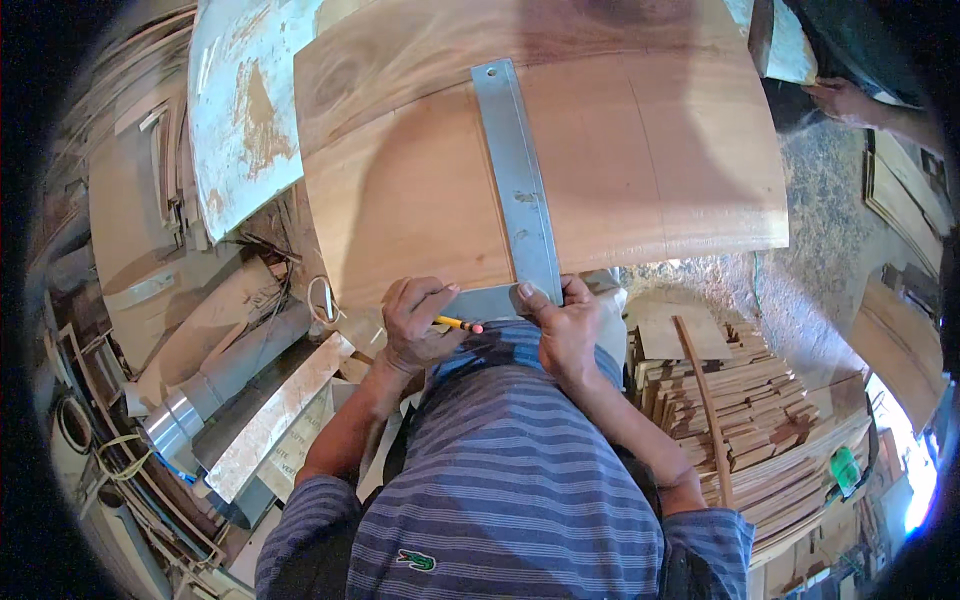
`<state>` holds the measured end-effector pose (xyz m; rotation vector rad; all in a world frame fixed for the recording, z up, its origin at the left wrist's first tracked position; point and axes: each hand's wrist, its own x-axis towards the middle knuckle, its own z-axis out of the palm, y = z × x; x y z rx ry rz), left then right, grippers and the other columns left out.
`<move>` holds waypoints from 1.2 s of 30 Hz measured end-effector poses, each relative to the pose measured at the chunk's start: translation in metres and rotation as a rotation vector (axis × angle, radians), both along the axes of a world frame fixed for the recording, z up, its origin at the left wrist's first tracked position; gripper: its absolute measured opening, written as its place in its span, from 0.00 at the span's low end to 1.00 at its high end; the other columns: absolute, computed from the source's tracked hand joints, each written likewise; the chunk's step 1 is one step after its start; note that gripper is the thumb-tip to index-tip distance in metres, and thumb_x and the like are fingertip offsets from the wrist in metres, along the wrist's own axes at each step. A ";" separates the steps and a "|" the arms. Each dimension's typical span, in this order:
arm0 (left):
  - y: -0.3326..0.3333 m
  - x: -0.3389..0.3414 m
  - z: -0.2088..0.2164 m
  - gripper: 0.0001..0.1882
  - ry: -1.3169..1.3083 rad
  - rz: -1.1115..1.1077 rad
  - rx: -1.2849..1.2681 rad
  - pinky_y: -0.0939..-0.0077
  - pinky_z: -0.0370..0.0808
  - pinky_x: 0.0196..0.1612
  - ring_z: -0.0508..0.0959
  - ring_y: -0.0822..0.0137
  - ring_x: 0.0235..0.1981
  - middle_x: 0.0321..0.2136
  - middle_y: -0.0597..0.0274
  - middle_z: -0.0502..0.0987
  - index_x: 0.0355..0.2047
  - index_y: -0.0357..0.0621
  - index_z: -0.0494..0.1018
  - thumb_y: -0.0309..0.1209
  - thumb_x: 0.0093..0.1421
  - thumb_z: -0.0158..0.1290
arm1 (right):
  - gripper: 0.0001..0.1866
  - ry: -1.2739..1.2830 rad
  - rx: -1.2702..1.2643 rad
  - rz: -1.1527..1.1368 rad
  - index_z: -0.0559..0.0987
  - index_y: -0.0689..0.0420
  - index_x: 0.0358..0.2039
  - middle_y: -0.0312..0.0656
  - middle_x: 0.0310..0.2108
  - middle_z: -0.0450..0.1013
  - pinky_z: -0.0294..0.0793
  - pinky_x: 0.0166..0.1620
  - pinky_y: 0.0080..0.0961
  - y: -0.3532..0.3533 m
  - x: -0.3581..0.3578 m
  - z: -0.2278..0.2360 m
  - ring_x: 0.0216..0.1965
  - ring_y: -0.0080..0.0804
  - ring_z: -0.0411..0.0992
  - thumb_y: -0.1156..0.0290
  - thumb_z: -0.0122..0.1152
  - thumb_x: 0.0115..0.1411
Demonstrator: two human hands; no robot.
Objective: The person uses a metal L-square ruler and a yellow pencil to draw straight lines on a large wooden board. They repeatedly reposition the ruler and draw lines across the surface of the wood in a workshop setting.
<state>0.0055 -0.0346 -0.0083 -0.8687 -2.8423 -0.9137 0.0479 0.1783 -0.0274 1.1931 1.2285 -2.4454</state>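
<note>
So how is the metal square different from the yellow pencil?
The metal square is grey; the yellow pencil has a pink eraser. The square is wide and L-shaped, while the pencil is thin and straight. The square lies on the wooden board; the pencil pokes out of the left hand. Both are touched, the square by the right hand.

Your left hand [415,325] is hiding the front of the yellow pencil [452,322], keeping its tip out of your sight. Your right hand [566,335] is covering part of the metal square [522,190] near its corner, and some of that hand's fingers are curling out of view. The upper edge of your view is cutting off the wooden board [400,200] and the white sheet [240,110]. Another person's hand [840,102] is showing, but the body is fading into the dark rim. The green object [845,470] is appearing too small to identify.
</note>
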 end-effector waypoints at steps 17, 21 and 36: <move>0.000 0.001 -0.002 0.31 0.007 -0.023 -0.019 0.62 0.73 0.32 0.77 0.58 0.29 0.31 0.59 0.76 0.38 0.42 0.79 0.47 0.36 0.74 | 0.08 0.014 -0.070 -0.040 0.78 0.68 0.35 0.44 0.31 0.79 0.80 0.37 0.25 0.000 -0.002 0.004 0.31 0.26 0.77 0.80 0.69 0.58; 0.004 0.002 0.001 0.31 0.012 -0.006 -0.047 0.61 0.73 0.32 0.77 0.58 0.30 0.31 0.59 0.76 0.38 0.43 0.79 0.46 0.36 0.74 | 0.09 0.018 -0.081 -0.036 0.77 0.67 0.37 0.45 0.33 0.79 0.81 0.39 0.27 0.001 -0.001 0.003 0.32 0.28 0.78 0.81 0.69 0.58; -0.005 0.004 -0.003 0.29 0.026 -0.030 -0.031 0.60 0.74 0.33 0.77 0.53 0.30 0.32 0.53 0.76 0.37 0.40 0.80 0.46 0.39 0.74 | 0.09 0.026 -0.068 -0.059 0.79 0.69 0.36 0.46 0.33 0.79 0.81 0.39 0.28 -0.003 -0.001 0.004 0.32 0.30 0.78 0.80 0.69 0.57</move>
